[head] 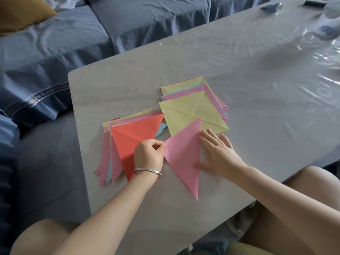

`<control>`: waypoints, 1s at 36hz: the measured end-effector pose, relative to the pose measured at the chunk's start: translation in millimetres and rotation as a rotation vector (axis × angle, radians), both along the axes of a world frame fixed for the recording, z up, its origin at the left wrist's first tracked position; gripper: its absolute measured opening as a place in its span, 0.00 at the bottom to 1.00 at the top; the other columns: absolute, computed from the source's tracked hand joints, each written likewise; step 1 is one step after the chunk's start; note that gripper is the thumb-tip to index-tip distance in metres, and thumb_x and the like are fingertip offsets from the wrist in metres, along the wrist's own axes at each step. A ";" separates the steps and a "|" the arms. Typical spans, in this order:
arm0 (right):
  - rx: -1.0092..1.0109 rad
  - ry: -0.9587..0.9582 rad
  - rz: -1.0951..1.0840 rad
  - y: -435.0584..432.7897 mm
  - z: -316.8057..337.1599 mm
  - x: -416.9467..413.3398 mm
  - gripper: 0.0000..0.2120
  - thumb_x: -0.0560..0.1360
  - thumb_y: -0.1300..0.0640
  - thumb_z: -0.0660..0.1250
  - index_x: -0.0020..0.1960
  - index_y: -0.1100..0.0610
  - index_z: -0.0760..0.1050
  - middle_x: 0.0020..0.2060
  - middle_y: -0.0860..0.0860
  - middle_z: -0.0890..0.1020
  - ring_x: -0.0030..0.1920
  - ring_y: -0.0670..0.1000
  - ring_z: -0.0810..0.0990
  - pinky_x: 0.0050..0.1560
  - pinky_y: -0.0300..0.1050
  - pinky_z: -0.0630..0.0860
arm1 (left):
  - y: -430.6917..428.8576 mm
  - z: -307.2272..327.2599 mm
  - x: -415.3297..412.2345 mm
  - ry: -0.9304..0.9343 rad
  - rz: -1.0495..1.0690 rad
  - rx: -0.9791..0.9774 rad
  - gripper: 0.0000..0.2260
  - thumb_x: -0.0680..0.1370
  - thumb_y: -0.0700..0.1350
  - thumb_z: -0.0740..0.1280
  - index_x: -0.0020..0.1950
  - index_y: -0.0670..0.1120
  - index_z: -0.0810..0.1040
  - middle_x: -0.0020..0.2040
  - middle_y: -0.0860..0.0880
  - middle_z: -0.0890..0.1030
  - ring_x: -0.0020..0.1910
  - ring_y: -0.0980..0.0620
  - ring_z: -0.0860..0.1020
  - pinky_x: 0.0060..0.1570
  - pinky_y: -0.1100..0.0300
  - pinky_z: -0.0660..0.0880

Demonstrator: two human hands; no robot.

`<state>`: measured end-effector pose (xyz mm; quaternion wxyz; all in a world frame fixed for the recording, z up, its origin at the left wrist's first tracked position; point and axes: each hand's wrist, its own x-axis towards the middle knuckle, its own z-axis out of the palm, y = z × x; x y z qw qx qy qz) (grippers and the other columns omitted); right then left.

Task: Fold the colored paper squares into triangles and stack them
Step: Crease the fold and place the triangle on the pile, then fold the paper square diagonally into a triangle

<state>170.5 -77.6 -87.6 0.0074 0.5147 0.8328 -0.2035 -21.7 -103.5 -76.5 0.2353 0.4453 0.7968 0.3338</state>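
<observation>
Left fingers curled tight, thumb and forefinger pinching the left corner of the pink triangle; left hand knuckles-up, wrist bent, forearm coming in low from the near edge; silver link bracelet on that wrist.

Right fingers straight and spread wide, holding nothing; right hand lies palm-down on the counter, forefinger and thumb touching the triangle's long right edge; forearm angled in from the right.

Pink triangle: thin matte paper, folded flat, faint crease running from the pinched corner, long point toward the person; it lies on the counter between the two hands, upper tip overlapping the top yellow-green square.

That square shows diagonal creases and tops a loose pile of squares, pink, blue and yellow-green edges fanned out, just behind the triangle.

Left of it the stack of triangles, a red triangle on top, pink, blue and yellow ones splayed beneath; the left hand partly covers the red one.

Counter pale grey, rounded corner, glossy wrinkled film at the far right; blue quilted sofa beyond, mustard cushion on it.
</observation>
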 end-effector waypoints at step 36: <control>-0.022 0.028 -0.721 59.4 16.2 4.2 0.30 0.70 0.45 0.70 0.66 0.55 0.64 0.60 0.59 0.72 0.63 0.60 0.67 0.57 0.50 0.68 | 22.8 39.9 -102.3 0.571 -0.068 -0.032 0.13 0.74 0.40 0.66 0.58 0.43 0.77 0.55 0.40 0.76 0.54 0.37 0.73 0.50 0.49 0.70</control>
